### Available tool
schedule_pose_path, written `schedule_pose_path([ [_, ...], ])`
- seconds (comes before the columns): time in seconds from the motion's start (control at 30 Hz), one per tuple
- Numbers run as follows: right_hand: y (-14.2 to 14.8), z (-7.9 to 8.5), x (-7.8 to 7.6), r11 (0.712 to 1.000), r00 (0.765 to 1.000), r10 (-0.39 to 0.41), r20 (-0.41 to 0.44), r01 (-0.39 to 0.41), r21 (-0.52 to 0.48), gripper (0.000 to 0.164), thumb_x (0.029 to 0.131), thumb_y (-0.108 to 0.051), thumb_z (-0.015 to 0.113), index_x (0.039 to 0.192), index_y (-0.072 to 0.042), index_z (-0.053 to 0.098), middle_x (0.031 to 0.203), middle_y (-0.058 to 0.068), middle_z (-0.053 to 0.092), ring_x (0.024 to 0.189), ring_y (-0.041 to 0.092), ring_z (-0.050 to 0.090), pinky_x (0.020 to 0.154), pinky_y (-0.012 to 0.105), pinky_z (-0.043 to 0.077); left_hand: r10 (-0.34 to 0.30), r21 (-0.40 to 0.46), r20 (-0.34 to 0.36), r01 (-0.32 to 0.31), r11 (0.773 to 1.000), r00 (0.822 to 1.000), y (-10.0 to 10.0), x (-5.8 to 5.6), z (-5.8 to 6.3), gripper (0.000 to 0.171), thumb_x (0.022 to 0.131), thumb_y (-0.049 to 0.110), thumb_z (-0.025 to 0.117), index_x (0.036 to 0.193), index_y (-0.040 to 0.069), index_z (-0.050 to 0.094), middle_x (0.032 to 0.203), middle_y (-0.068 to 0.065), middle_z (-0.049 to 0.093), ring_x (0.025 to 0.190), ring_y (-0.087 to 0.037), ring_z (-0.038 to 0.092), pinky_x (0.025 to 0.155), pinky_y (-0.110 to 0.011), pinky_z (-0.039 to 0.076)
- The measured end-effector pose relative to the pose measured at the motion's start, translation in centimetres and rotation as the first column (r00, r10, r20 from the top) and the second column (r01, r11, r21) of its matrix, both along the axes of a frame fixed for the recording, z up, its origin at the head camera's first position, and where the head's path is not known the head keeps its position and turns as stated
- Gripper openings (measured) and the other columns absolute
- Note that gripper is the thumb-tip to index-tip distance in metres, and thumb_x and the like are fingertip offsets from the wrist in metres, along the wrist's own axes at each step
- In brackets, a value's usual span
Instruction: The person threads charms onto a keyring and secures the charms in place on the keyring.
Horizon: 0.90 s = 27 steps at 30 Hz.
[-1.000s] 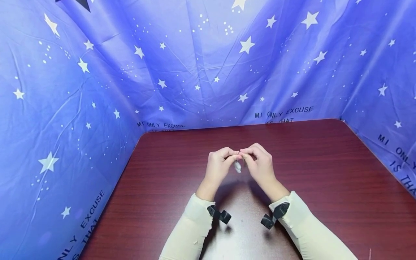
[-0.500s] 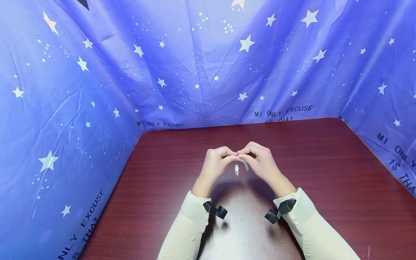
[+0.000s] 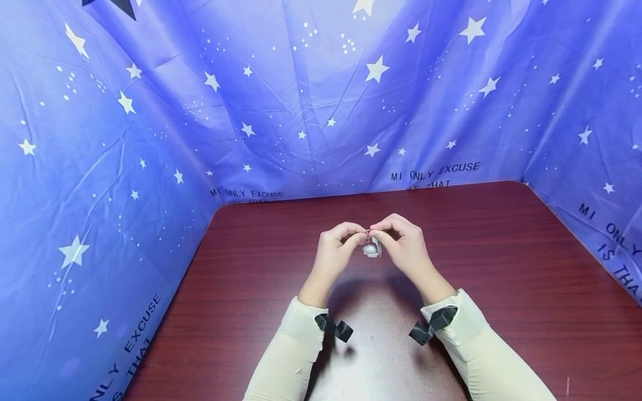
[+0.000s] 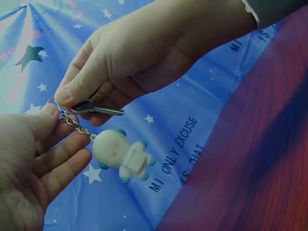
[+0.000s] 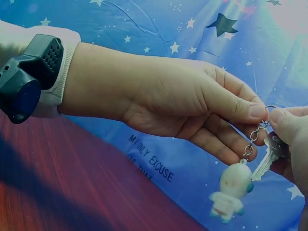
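Note:
A split key ring (image 5: 273, 106) is pinched between the thumb and fingertips of both hands. My left hand (image 3: 331, 256) holds it where a short metal chain (image 4: 76, 124) joins. From that chain hangs a small white astronaut figure (image 4: 127, 156) with blue-green ears and feet. My right hand (image 3: 407, 250) grips the other side of the ring, and a silver key (image 5: 270, 156) lies against its fingers. In the head view the figure (image 3: 371, 249) dangles below the fingertips, with details too small to read. Fingers partly cover the ring and the key's head.
Both hands are above a dark red wood-grain table (image 3: 241, 278). Blue cloth with white stars (image 3: 311, 100) stands along its back and sides. Black wrist cameras (image 3: 343, 331) project inward from the cream sleeves (image 3: 291, 351).
The hands remain together at the ring. The hanging figure has turned and risen slightly towards the fingertips, and its broad side now faces the head camera.

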State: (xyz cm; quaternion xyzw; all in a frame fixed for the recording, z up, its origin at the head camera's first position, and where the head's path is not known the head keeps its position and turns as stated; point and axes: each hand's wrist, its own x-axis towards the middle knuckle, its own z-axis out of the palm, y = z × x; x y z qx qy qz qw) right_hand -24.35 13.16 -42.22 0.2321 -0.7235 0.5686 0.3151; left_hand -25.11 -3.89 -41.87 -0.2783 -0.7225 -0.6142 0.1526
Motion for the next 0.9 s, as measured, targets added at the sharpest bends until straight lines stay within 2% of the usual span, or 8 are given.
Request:
schedule_pose_path([
  [0.1, -0.02, 0.04, 0.09, 0.996, 0.996, 0.048, 0.074, -0.042, -0.082, 0.014, 0.081, 0.01, 0.078, 0.092, 0.003, 0.073, 0.082, 0.005, 0.07, 0.071, 0.004, 0.063, 0.06, 0.015, 0.051, -0.019, 0.044, -0.009, 0.019, 0.999, 1.0, 0.14, 0.05, -0.03, 0.01, 0.09, -0.005, 0.07, 0.096, -0.013, 0.068, 0.084, -0.024, 0.073, 0.075, -0.036, 0.07, 0.069, -0.029, 0.06],
  [0.23, 0.05, 0.02, 0.16, 0.979, 0.983, 0.124, 0.138, -0.098, -0.178, 0.017, 0.082, 0.014, 0.075, 0.096, 0.007, 0.069, 0.079, -0.002, 0.07, 0.065, 0.003, 0.062, 0.057, 0.015, 0.049, -0.054, 0.134, 0.032, 0.049, 0.99, 0.998, 0.31, 0.1, -0.06, 0.008, 0.091, -0.007, 0.068, 0.096, -0.013, 0.067, 0.085, -0.027, 0.071, 0.076, -0.022, 0.07, 0.07, -0.024, 0.058],
  [0.33, 0.1, -0.02, 0.21, 0.975, 0.98, 0.149, 0.131, -0.123, -0.186, 0.015, 0.082, 0.015, 0.073, 0.095, 0.008, 0.068, 0.079, -0.005, 0.07, 0.066, 0.004, 0.063, 0.057, 0.015, 0.049, -0.088, 0.227, 0.087, 0.066, 0.972, 0.992, 0.37, 0.12, -0.09, 0.009, 0.092, -0.008, 0.066, 0.097, -0.015, 0.065, 0.088, -0.03, 0.07, 0.077, -0.011, 0.069, 0.074, -0.027, 0.06],
  [0.47, 0.04, -0.1, 0.18, 0.975, 0.985, 0.142, 0.096, -0.123, -0.183, 0.014, 0.083, 0.014, 0.074, 0.094, 0.007, 0.07, 0.083, -0.004, 0.072, 0.072, 0.004, 0.067, 0.061, 0.016, 0.053, -0.109, 0.296, 0.125, 0.068, 0.953, 0.986, 0.33, 0.11, -0.1, 0.012, 0.093, -0.008, 0.065, 0.098, -0.018, 0.062, 0.09, -0.026, 0.071, 0.078, -0.008, 0.07, 0.076, -0.03, 0.061],
  [0.57, -0.02, -0.08, 0.16, 0.978, 0.99, 0.126, 0.059, -0.114, -0.175, 0.01, 0.083, 0.012, 0.075, 0.091, 0.007, 0.071, 0.085, 0.005, 0.073, 0.074, 0.005, 0.067, 0.062, 0.016, 0.054, -0.11, 0.298, 0.131, 0.066, 0.952, 0.985, 0.24, 0.16, -0.04, 0.013, 0.093, -0.006, 0.066, 0.099, -0.017, 0.063, 0.089, -0.021, 0.072, 0.077, -0.008, 0.07, 0.073, -0.028, 0.061],
  [0.7, 0.1, 0.06, 0.12, 0.988, 0.995, 0.099, 0.005, -0.098, -0.123, 0.011, 0.081, 0.014, 0.075, 0.086, 0.005, 0.072, 0.085, 0.016, 0.071, 0.077, 0.004, 0.067, 0.065, 0.016, 0.055, -0.09, 0.26, 0.118, 0.057, 0.964, 0.989, 0.14, 0.22, 0.08, 0.013, 0.092, -0.004, 0.068, 0.098, -0.015, 0.066, 0.088, -0.026, 0.071, 0.075, -0.007, 0.07, 0.068, -0.025, 0.06],
  [0.9, 0.11, 0.23, 0.1, 0.997, 0.994, 0.077, -0.074, -0.078, -0.015, 0.02, 0.076, 0.021, 0.075, 0.085, 0.003, 0.074, 0.083, 0.015, 0.071, 0.081, 0.002, 0.066, 0.069, 0.015, 0.056, -0.051, 0.212, 0.105, 0.027, 0.977, 0.993, 0.02, 0.28, 0.35, 0.008, 0.091, -0.006, 0.069, 0.095, -0.013, 0.068, 0.086, -0.029, 0.071, 0.075, -0.007, 0.068, 0.072, -0.032, 0.062],
])
